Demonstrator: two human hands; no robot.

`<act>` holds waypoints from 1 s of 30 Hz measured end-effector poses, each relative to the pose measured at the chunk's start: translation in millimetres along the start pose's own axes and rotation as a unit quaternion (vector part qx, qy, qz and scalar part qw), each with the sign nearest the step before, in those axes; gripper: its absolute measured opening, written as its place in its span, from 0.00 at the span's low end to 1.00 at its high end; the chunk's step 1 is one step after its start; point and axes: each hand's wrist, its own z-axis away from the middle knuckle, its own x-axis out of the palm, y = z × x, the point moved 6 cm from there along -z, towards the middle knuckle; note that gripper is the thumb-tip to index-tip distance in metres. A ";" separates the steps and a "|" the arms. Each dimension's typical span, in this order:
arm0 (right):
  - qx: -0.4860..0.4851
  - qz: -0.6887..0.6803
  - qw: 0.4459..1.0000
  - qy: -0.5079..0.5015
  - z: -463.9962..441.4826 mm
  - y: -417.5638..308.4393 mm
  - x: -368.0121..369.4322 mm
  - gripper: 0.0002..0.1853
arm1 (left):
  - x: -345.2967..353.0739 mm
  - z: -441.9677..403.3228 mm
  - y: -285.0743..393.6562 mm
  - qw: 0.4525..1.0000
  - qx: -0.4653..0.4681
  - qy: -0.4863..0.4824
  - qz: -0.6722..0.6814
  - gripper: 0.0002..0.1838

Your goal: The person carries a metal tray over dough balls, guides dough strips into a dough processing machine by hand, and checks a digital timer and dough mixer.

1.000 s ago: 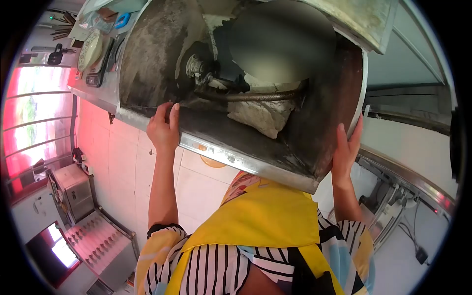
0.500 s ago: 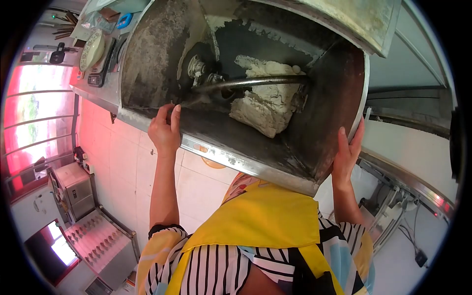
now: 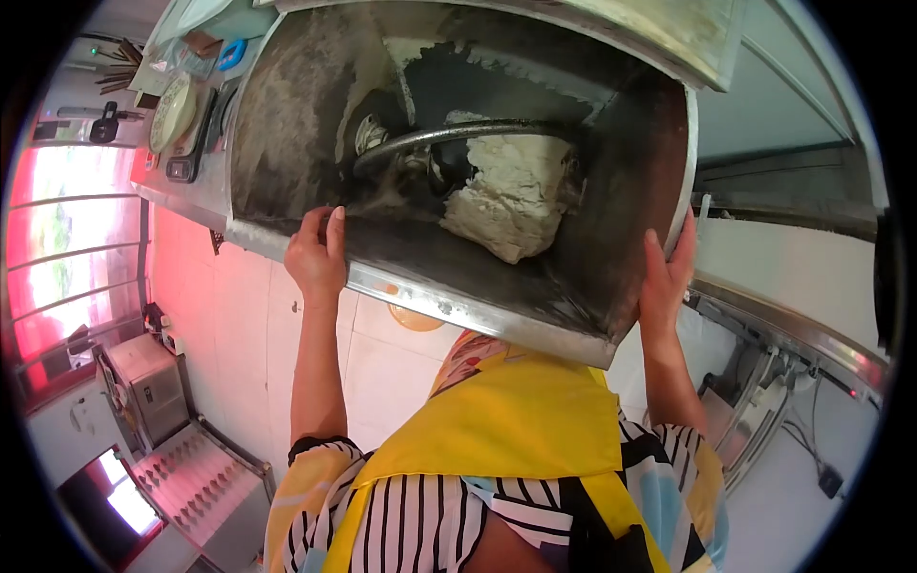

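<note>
In front of me is the metal trough of a dough mixer (image 3: 630,286), its walls smeared with dried flour. A pale, rough lump of dough (image 3: 506,205) lies inside, toward the right. The curved metal mixing bar (image 3: 458,134) crosses over the dough. My left hand (image 3: 317,258) is closed over the near rim, thumb on the inside. At the right wall, my right hand (image 3: 666,286) grips the edge, thumb inside and fingers outside. Neither hand touches the dough.
On the counter at left are a patterned bowl (image 3: 174,113), a digital scale (image 3: 181,168) and a blue object (image 3: 231,54). A metal-edged counter (image 3: 793,325) stands at right. A boxy appliance (image 3: 148,377) is at lower left, and an orange round object (image 3: 415,317) is on the tiled floor.
The mixing bar has shifted upward in the view, and more of the dough's front shows below it. Both hands keep their hold on the rim. The view has shifted slightly.
</note>
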 end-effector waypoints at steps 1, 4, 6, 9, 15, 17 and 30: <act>0.006 -0.013 1.000 0.001 0.2 3.0 0.2 0.31 | -0.5 0.2 0.1 1.000 -0.002 -0.001 0.002 0.13; 0.009 -0.027 1.000 0.011 3.2 4.2 1.3 0.32 | -4.3 1.3 3.8 1.000 0.009 0.009 0.005 0.14; -0.047 -0.035 0.998 0.024 3.5 9.0 -1.3 0.32 | -1.3 2.0 -4.8 1.000 0.012 0.014 0.020 0.16; -0.085 0.098 0.991 0.027 2.5 23.7 -6.2 0.35 | 0.2 1.4 -6.8 1.000 0.005 -0.001 -0.025 0.19; 0.011 -0.015 0.999 0.036 47.5 39.1 -41.6 0.36 | -2.9 3.5 0.6 0.998 0.048 -0.023 -0.019 0.26; -0.001 -0.003 0.996 0.084 93.0 47.7 -70.9 0.34 | -7.5 3.8 6.8 0.996 0.063 -0.024 -0.051 0.28; 0.715 0.102 0.669 0.175 704.9 320.8 -139.7 0.36 | 16.2 -26.3 -29.7 0.980 0.142 -0.037 -0.137 0.30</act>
